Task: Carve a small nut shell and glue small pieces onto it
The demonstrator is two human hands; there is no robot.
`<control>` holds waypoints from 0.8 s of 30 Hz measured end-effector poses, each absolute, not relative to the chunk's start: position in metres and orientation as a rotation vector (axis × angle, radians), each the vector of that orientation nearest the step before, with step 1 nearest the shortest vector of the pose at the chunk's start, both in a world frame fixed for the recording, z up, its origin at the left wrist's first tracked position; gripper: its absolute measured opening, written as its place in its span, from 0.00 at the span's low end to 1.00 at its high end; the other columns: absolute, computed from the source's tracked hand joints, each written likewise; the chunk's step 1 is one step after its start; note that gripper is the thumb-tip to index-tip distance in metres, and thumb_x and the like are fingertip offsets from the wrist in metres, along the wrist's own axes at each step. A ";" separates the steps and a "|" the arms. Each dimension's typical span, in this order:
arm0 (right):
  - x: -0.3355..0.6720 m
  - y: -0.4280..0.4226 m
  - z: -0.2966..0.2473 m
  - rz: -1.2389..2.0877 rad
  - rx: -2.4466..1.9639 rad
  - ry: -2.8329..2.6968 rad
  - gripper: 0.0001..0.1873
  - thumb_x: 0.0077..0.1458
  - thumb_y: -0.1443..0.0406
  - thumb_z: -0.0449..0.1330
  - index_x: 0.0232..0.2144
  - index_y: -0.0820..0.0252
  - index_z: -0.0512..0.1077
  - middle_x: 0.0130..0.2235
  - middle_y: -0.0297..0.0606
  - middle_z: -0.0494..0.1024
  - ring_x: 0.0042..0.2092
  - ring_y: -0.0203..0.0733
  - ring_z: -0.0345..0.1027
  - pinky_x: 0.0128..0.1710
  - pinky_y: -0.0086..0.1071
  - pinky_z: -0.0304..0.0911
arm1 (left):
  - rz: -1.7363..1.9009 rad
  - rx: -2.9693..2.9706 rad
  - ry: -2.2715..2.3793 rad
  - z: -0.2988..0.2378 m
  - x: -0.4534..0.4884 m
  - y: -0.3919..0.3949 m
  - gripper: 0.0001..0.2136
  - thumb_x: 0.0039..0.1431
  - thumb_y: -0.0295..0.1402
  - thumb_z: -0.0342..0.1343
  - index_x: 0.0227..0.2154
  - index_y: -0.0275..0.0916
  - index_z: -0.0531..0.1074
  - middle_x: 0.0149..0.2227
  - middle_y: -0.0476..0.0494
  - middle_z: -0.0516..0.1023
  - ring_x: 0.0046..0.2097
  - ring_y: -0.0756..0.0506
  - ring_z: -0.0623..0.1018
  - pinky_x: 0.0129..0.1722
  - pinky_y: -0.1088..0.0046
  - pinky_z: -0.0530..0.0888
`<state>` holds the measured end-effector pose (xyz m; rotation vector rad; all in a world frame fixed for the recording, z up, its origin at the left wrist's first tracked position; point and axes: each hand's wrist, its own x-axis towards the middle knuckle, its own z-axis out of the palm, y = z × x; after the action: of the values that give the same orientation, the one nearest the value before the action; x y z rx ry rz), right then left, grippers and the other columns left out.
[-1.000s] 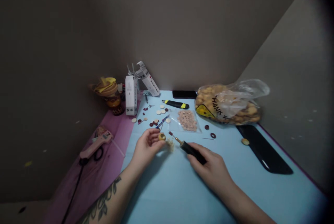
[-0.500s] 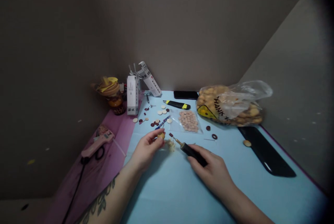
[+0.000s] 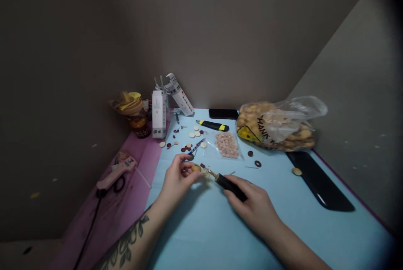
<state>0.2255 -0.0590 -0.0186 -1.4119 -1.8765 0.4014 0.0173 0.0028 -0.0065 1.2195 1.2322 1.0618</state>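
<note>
Between the thumb and fingers of my left hand (image 3: 179, 177) is a small round tan piece (image 3: 196, 168), like a nut shell. My right hand (image 3: 252, 196) is wrapped round the black handle of a rotary tool (image 3: 231, 187). Its brass-coloured collet points left, and the dark red tip (image 3: 202, 165) is close beside the tan piece; whether they touch I cannot tell. Pale crumbs (image 3: 206, 173) lie on the blue table cover below. Beyond my left hand is a blue patterned pen-like stick (image 3: 197, 145).
A clear bag of pale beads (image 3: 227, 145), a utility knife (image 3: 212, 125) and several buttons (image 3: 192, 135) lie farther back. A plastic bag of tan nuts (image 3: 273, 125) and a black tray (image 3: 321, 182) are at right. A pink glue gun (image 3: 116, 172) and white boxes (image 3: 159, 114) are at left.
My left hand has turned the tan piece and shifted its grip, fingers now more spread. The rotary tool has moved slightly left, bringing its tip nearer the piece.
</note>
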 end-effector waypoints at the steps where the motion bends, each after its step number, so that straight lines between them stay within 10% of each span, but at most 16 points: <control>1: 0.226 -0.059 -0.018 0.404 -1.408 -1.879 0.15 0.55 0.65 0.56 0.45 0.61 0.73 0.42 0.43 0.82 0.41 0.44 0.78 0.40 0.33 0.74 | 1.065 1.252 1.240 -0.008 0.017 0.002 0.22 0.42 0.31 0.64 0.40 0.40 0.63 0.30 0.51 0.77 0.29 0.50 0.75 0.32 0.73 0.71; 24: 0.225 -0.058 -0.020 0.419 -1.414 -1.911 0.15 0.55 0.66 0.56 0.45 0.60 0.73 0.42 0.43 0.82 0.41 0.44 0.78 0.40 0.35 0.74 | 1.077 1.368 1.259 -0.015 0.015 0.001 0.20 0.46 0.33 0.64 0.40 0.40 0.61 0.35 0.45 0.79 0.34 0.47 0.78 0.38 0.67 0.74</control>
<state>0.2253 -0.0576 -0.0197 -1.4141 -1.9109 0.4191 0.0151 0.0010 -0.0146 1.3681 1.2591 1.0766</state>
